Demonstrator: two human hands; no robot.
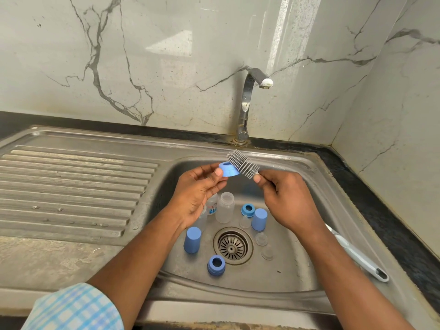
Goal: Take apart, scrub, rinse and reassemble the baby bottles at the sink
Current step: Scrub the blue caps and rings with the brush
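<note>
Checked sleeve (73, 308) covers the left arm at the near edge of the sink (238, 303). Above the basin's far side, my left grip (197, 194) pinches a blue collar ring (228, 169) by its rim. Beside it, my right grip (288, 201) clasps a grey silicone brush (242, 163), bristles against the ring. Below, around the drain (232, 245), stand clear bottles (225, 210), two blue caps (192, 239), two more rings (216, 265) and clear teats (261, 238). On the right edge lies a long-handled brush (357, 256).

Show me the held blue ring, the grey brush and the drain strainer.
blue ring (230, 172): head view, on its outer side wall.
grey brush (242, 162): head view, on the middle of the bristles.
drain strainer (232, 245): head view, on its centre hub.
</note>
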